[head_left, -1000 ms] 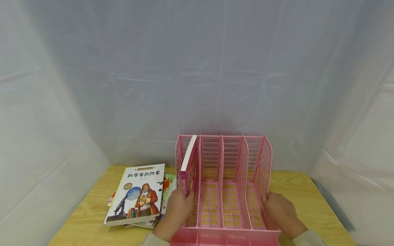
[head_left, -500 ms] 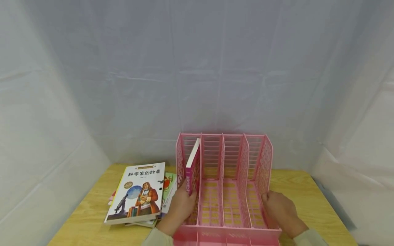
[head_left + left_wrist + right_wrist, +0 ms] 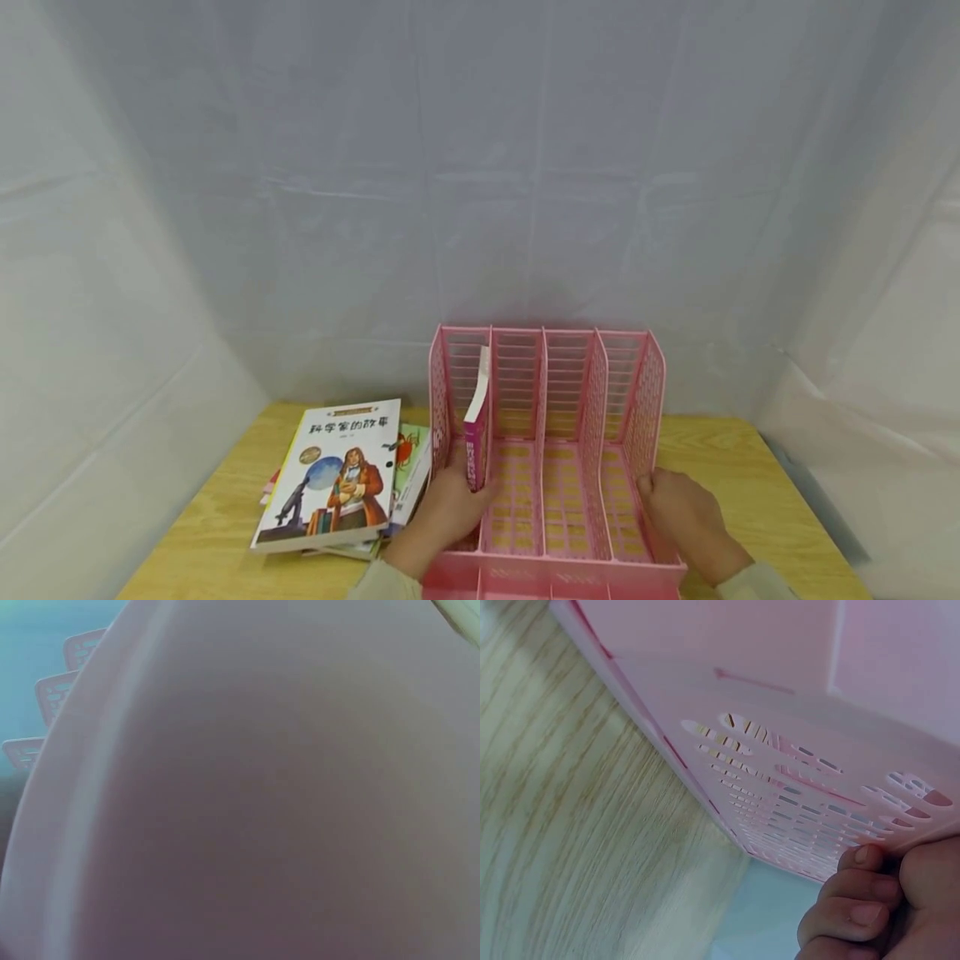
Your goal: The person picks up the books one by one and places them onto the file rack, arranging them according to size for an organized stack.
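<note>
A pink file rack (image 3: 577, 570) with upright dividers stands on the table in the head view. In its leftmost compartment is a book (image 3: 476, 450) with a magenta spine, upright and close against the first divider. My left hand (image 3: 448, 507) reaches into that compartment and holds the book low at its spine. At the other end, my right hand (image 3: 681, 512) grips the front edge of the rack's right side panel (image 3: 802, 787), fingers curled in the right wrist view. Blurred pink plastic (image 3: 262, 787) fills most of the left wrist view, hiding the left fingers there.
Left of the rack lies a pile of books, topped by a white-covered book (image 3: 330, 475). A green book (image 3: 411, 454) with a red crab sticks out beneath it. The wooden table (image 3: 720, 433) meets a grey-white sheet (image 3: 480, 208) at the back.
The book has shifted right and lower in the leftmost compartment, turning more upright toward the first divider. My left hand has moved slightly right with it; the right hand stays on the rack.
</note>
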A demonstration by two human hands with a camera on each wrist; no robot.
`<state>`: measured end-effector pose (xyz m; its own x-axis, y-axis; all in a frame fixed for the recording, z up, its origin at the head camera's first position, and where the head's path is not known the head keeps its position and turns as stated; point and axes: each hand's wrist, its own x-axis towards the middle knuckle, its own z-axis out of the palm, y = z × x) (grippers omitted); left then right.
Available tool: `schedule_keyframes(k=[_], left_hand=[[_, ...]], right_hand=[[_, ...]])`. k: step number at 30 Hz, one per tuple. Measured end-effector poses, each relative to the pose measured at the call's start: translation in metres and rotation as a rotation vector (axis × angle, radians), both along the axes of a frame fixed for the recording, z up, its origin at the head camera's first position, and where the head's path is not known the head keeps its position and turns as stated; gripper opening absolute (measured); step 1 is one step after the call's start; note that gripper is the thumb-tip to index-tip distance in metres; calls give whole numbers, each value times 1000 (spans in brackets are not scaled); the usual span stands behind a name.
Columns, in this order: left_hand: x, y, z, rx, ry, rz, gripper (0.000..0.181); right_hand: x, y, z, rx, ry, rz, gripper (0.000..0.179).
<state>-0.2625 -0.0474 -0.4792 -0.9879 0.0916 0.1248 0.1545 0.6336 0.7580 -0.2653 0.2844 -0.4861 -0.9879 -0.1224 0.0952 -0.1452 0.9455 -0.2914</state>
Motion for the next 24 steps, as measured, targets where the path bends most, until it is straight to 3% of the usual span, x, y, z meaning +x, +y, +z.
schedule_keyframes(k=[4, 10, 19, 24], left_hand=[[0, 0, 1, 14, -30, -26, 89], [0, 2, 3, 23, -16, 12, 89], [5, 1, 1, 7, 67, 32, 69], [3, 3, 0, -5, 83, -6, 69]], right_hand=[[0, 1, -1, -2, 12, 5, 40], [-2, 1, -2, 9, 30, 27, 35], [-3, -3, 1, -25, -34, -70, 41], [-5, -2, 2, -22, -44, -89, 40]])
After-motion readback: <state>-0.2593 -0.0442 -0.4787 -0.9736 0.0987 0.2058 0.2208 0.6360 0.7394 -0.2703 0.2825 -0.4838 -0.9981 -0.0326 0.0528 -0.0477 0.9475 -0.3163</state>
